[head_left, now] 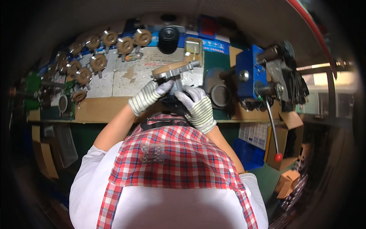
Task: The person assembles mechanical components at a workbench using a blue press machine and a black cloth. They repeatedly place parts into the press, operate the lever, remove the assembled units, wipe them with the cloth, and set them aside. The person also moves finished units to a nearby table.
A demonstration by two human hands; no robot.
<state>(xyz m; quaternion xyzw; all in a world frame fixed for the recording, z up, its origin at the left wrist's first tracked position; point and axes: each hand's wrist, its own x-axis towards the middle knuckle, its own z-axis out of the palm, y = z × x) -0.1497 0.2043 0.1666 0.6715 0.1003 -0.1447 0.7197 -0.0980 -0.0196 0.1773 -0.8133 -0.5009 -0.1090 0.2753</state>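
Observation:
In front of my chest is a round tan and grey metal part [171, 71], tilted, with a short arm toward the right and a grey stem pointing down toward me. My left hand [149, 96], in a striped knit glove, grips it from the left below the round body. My right hand [198, 108], gloved alike, has its fingers bent around the stem's right side. Some fingertips are hidden behind the part. A dark object under the stem is too shaded to name.
Several similar round tan parts [98, 62] stand at the back left. A black cylinder stack [168, 39] and a small tray [194, 46] are behind the held part. To the right stands a blue lever press [250, 72], its red-knobbed handle [278, 157] reaching past the bench edge.

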